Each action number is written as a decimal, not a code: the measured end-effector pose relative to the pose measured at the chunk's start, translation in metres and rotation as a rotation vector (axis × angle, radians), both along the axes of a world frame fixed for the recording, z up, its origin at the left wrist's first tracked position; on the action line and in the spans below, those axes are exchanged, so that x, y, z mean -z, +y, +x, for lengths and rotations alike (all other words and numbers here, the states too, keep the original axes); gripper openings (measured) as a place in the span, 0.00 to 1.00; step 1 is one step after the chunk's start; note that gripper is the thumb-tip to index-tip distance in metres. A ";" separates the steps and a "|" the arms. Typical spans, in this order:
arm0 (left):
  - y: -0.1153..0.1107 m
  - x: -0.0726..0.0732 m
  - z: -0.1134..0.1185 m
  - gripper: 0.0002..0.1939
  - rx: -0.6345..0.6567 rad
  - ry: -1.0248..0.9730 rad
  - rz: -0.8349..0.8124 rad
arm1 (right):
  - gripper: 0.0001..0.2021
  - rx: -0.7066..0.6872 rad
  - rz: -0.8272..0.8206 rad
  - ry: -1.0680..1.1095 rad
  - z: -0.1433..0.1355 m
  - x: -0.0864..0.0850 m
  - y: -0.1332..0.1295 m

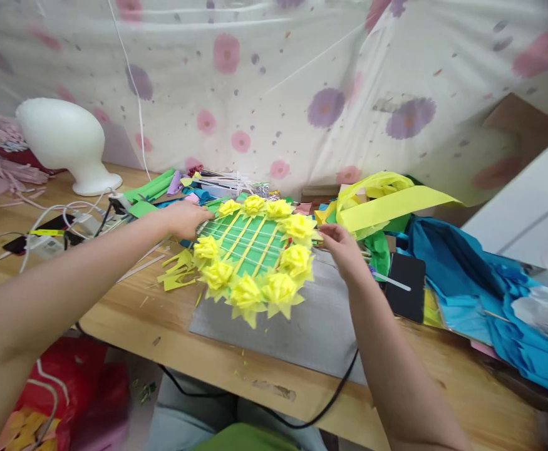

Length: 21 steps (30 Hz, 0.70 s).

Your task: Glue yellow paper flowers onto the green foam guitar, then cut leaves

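While the left hand (186, 219) clamps the frilly disc (256, 246), the right hand (342, 249) pinches it.

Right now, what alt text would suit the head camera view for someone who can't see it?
The left hand holds a round green piece, ringed with yellow flowers, over a grey mat on a wooden table; the right hand is at its opposite edge. A white foam head stands left, blue material lies right.
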State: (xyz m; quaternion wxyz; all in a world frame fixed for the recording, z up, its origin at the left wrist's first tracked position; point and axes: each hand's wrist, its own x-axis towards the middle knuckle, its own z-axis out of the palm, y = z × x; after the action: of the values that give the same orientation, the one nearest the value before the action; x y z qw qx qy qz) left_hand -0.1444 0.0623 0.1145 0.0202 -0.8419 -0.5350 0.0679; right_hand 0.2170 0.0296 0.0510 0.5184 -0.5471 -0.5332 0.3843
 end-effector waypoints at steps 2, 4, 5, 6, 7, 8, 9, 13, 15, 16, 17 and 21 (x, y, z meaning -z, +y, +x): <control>-0.010 0.001 0.012 0.23 0.003 0.077 -0.005 | 0.15 0.067 0.053 0.001 0.011 -0.016 0.000; -0.019 0.005 0.027 0.25 -0.018 0.113 -0.002 | 0.14 0.136 0.120 -0.036 0.018 -0.032 0.001; -0.023 0.007 0.035 0.26 -0.041 0.117 -0.002 | 0.13 0.151 0.145 -0.072 0.018 -0.040 0.003; -0.027 0.009 0.043 0.26 -0.057 0.115 -0.006 | 0.12 0.149 0.173 -0.120 0.017 -0.047 0.004; -0.031 0.011 0.051 0.26 -0.071 0.116 -0.004 | 0.11 0.137 0.202 -0.171 0.013 -0.054 0.006; -0.035 0.013 0.059 0.25 -0.088 0.115 0.000 | 0.11 0.103 0.221 -0.230 0.007 -0.059 0.007; -0.039 0.015 0.066 0.24 -0.105 0.115 0.002 | 0.10 0.057 0.233 -0.287 -0.001 -0.063 0.010; -0.051 0.022 0.082 0.19 -0.125 0.151 -0.018 | 0.11 -0.161 0.247 -0.448 -0.045 -0.060 0.021; -0.054 0.029 0.083 0.20 -0.148 0.165 -0.029 | 0.12 -0.286 0.306 -0.549 -0.068 -0.050 0.027; -0.054 0.033 0.083 0.20 -0.164 0.165 -0.035 | 0.14 -0.336 0.345 -0.604 -0.079 -0.043 0.030; -0.054 0.038 0.081 0.21 -0.179 0.161 -0.044 | 0.17 -0.377 0.374 -0.668 -0.088 -0.036 0.034; -0.055 0.053 0.077 0.23 -0.243 0.133 -0.084 | 0.27 -0.536 0.451 -0.861 -0.118 -0.010 0.047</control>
State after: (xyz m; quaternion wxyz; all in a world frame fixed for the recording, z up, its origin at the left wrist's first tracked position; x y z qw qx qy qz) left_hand -0.0675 0.0076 0.0616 0.0118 -0.7647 -0.6271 0.1478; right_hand 0.0990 0.0768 0.0610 0.2421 -0.3754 -0.8865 0.1207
